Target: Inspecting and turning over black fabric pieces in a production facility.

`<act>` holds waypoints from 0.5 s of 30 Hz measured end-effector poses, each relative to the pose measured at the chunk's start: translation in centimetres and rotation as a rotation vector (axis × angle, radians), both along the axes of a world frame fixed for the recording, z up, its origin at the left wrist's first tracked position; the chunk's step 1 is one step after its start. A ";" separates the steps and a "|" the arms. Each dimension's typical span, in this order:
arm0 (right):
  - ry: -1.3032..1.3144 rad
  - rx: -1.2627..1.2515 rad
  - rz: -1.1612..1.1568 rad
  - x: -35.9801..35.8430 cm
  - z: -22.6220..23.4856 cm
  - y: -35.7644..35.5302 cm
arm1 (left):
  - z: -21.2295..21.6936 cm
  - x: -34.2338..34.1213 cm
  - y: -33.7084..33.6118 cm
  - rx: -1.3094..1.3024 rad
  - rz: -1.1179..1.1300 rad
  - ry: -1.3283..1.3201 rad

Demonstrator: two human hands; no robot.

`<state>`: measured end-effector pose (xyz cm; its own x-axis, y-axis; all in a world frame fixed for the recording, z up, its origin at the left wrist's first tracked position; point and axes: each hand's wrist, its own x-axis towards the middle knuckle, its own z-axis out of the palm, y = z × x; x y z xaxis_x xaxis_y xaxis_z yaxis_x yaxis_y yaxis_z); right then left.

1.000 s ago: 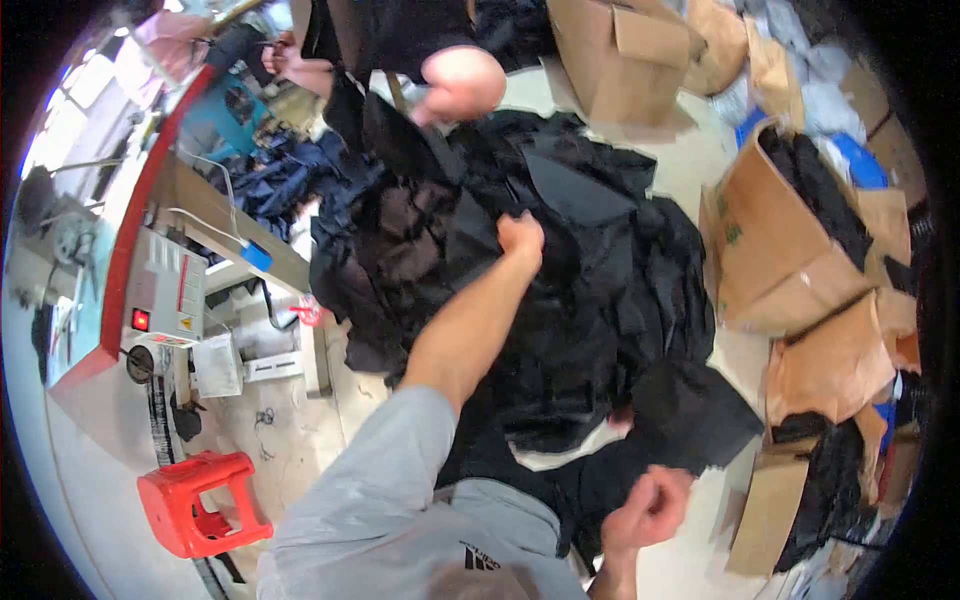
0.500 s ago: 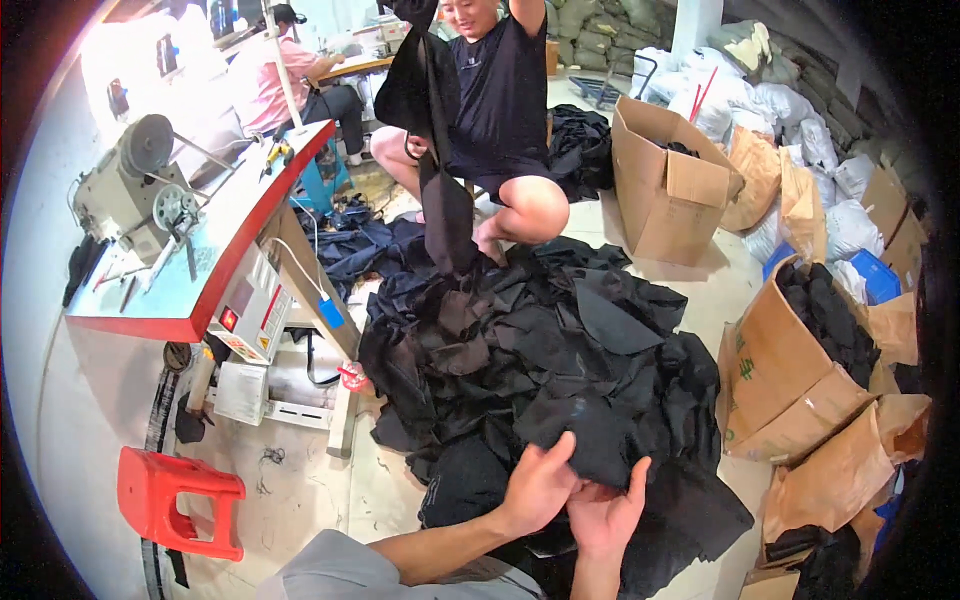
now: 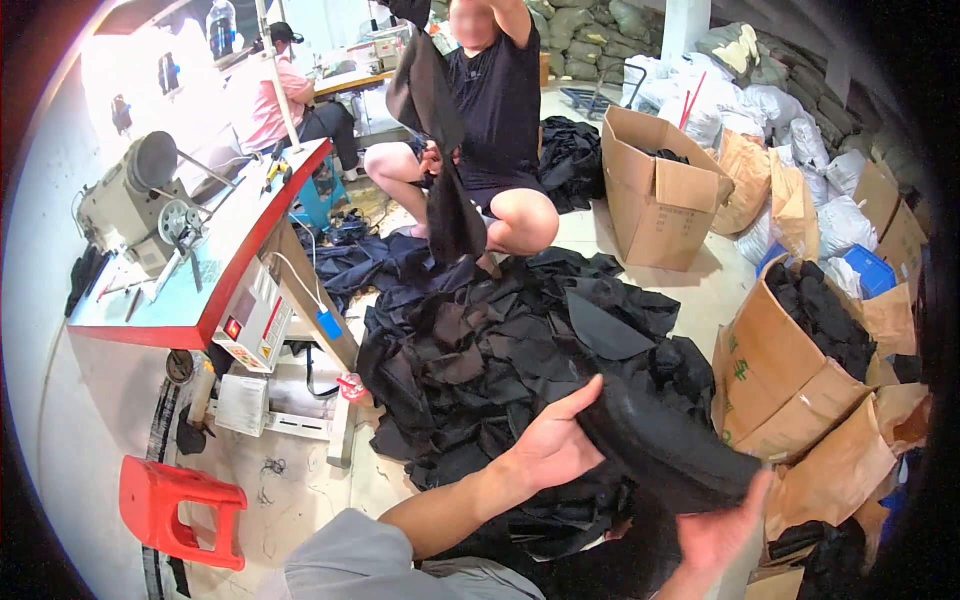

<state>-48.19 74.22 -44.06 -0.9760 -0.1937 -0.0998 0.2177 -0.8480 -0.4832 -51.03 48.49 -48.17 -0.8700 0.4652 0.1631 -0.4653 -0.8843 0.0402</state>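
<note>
Left hand (image 3: 556, 447) is closed on the upper-left end of a rolled black fabric piece (image 3: 660, 450), fingers wrapped over the top, thumb under. Right hand (image 3: 722, 530) is open, palm up, fingers spread, sitting just under the roll's lower-right end; touching or a hair apart, can't tell. The roll's long axis runs diagonally, from upper left near the left hand down to lower right toward the right hand, so the free end points at the right palm. The left hand is the one actually on it; the right is nearest the loose end. The roll is held above the near edge of a big heap of black fabric pieces (image 3: 500, 350) spread on the floor (image 3: 300, 490), not resting on it as far as I can see. Right of the heap: open cardboard boxes (image 3: 770, 390) with more black fabric inside, and crumpled brown paper bags beyond them. Far side of the heap: another person (image 3: 490, 110) sits on the floor, holding a dark garment (image 3: 435, 130) up with raised arms. Left: a sewing desk (image 3: 200, 290) with a red edge carrying a sewing machine (image 3: 135, 205); a red plastic stool (image 3: 180, 505) stands on the floor near its front corner. A second person in a pink shirt (image 3: 270, 100) is seated behind the desk's far end.
</note>
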 end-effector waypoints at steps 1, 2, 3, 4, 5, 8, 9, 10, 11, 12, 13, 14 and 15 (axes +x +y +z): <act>0.065 -0.007 -0.092 0.2 0.7 1.8 | 0.3 -0.2 1.0 0.004 0.004 -0.012; -0.066 -0.016 -0.329 0.2 1.3 3.6 | 0.3 -0.4 2.1 -0.020 0.012 -0.017; 0.267 -0.034 -0.117 0.3 1.4 5.2 | 0.0 -0.4 3.4 0.013 -0.056 0.101; 0.218 -0.074 -0.251 0.8 1.4 6.8 | -0.6 -0.5 4.8 0.021 -0.141 0.153; 0.106 -0.040 -0.407 1.7 1.1 8.1 | -1.6 -0.4 6.1 0.088 -0.173 0.218; -0.022 0.173 -0.569 3.4 -1.8 11.5 | -5.6 0.4 9.5 0.057 -0.289 0.160; -0.053 0.359 -0.589 3.9 -2.9 12.5 | -6.9 0.3 10.3 -0.089 -0.338 0.004; -0.055 0.359 -0.590 4.1 -4.0 13.5 | -8.1 0.4 11.0 -0.255 -0.383 -0.143; -0.128 0.255 -0.492 4.1 -5.1 14.4 | -9.1 0.7 11.5 -0.308 -0.370 -0.168; -0.205 0.151 -0.391 3.9 -6.0 15.1 | -9.9 0.8 11.9 -0.302 -0.389 -0.180; -0.160 -0.010 -0.259 4.5 -6.7 15.7 | -10.5 0.9 12.1 -0.323 -0.395 -0.266; -0.166 -0.014 -0.259 4.5 -7.2 16.0 | -10.8 0.8 12.3 -0.329 -0.412 -0.336; -0.209 -0.018 -0.313 4.4 -7.4 16.4 | -11.0 0.6 12.4 -0.354 -0.402 -0.352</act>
